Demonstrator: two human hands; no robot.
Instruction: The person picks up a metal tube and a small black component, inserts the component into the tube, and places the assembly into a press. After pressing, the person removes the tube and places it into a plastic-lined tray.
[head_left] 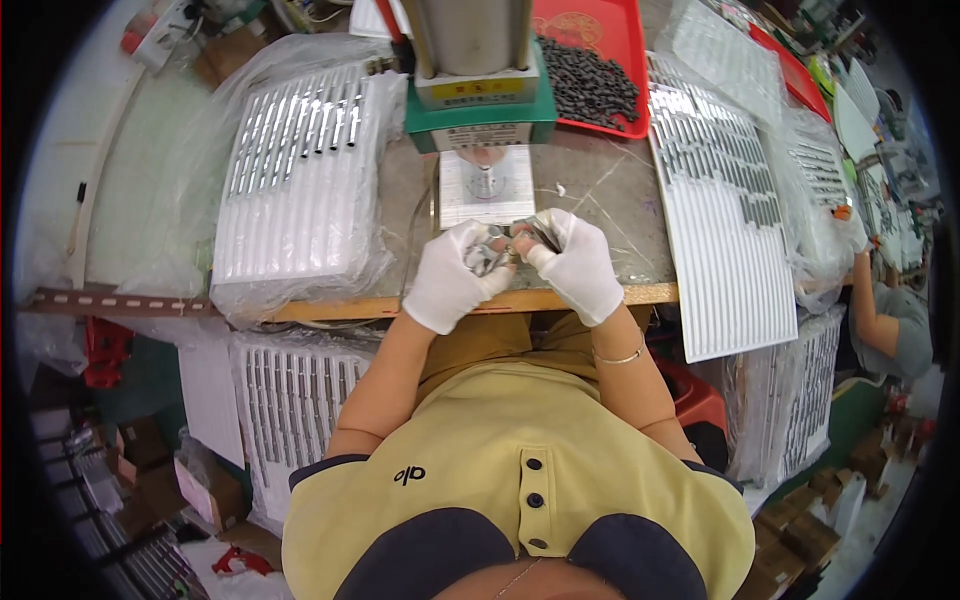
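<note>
My left hand (450, 278) and my right hand (583, 272), both in white gloves with bare fingertips, meet at the table's front edge. Curled fingers of the left hold small shiny metal pieces (482, 258). Between the fingers of the right are slim shiny metal pieces (545, 234), partly covered by the glove. The fingertips come close together, and their exact contact is too small to make out. Just beyond the hands lies the pale base plate (460, 205) of a green bench press (480, 122), with a round shiny fixture (486, 182) on it.
On the left, a plastic-wrapped white ribbed tray (290, 230) carries rows of metal tubes. Another ribbed tray (735, 290) on the right overhangs the table edge. A red tray (625, 60) of small dark parts stands behind the press. At far right is another person's arm (868, 305).
</note>
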